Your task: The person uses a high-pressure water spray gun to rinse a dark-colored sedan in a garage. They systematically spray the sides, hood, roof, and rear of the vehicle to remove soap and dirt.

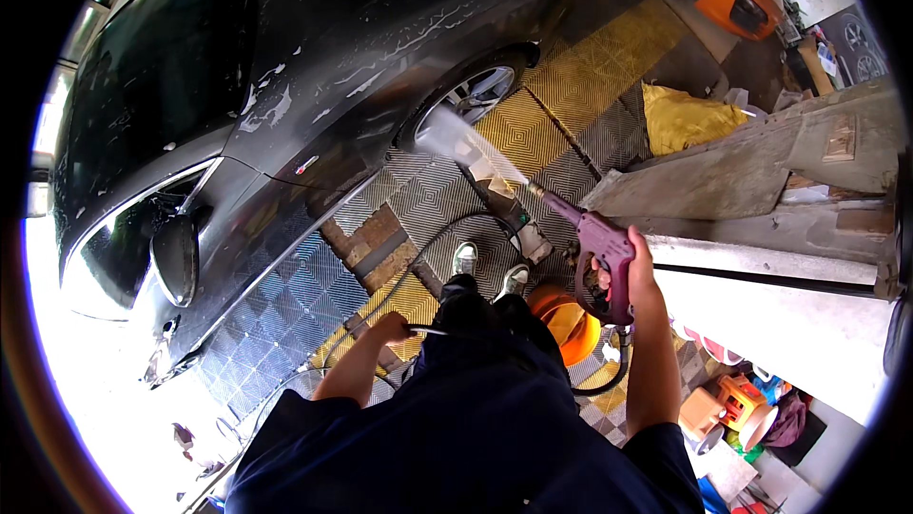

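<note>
Purple plastic pressure-washer spray gun (601, 250) sits clenched in your right hand (623, 271), its nozzle throwing a white water spray (456, 138) onto the front wheel (475, 94) of the dark grey soapy car (285, 67). Your left hand (390, 329) grips the thin black hose (428, 248), below that wheel and beside your dark trousers.
</note>
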Action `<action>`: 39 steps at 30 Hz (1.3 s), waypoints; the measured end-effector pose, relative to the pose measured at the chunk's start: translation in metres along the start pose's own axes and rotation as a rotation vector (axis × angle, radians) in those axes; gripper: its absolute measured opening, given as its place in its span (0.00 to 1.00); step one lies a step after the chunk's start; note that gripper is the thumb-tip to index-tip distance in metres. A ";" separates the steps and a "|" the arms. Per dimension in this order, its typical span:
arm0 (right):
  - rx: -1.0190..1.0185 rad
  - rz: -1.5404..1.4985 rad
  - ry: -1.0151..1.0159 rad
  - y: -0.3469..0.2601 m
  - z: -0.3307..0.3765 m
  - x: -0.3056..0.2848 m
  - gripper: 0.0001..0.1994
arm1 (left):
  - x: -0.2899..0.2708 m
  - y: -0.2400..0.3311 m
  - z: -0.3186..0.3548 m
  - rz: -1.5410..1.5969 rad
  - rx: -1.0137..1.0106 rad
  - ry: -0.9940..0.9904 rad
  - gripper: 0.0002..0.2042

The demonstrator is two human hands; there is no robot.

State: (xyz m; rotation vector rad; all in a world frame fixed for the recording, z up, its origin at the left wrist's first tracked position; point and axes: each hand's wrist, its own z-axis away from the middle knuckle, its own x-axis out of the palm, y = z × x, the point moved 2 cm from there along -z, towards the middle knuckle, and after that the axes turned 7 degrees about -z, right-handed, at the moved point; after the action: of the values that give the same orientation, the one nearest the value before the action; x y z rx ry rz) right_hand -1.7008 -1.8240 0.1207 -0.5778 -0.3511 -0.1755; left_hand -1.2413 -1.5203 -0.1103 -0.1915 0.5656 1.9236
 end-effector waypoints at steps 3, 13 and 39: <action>-0.095 -0.114 0.056 -0.020 -0.002 -0.033 0.38 | -0.005 0.008 0.007 0.040 -0.026 0.003 0.19; -0.179 -0.051 0.143 -0.025 0.001 -0.066 0.27 | 0.009 0.016 0.024 0.088 -0.164 0.013 0.20; -0.004 0.093 0.205 -0.053 -0.015 -0.078 0.33 | 0.011 0.053 0.039 -0.025 -0.228 0.044 0.22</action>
State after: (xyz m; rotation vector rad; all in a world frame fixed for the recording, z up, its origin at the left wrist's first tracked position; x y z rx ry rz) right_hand -1.7824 -1.8713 0.1066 -0.5733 -0.1247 -0.1450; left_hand -1.2888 -1.5092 -0.0648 -0.3858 0.3701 1.9610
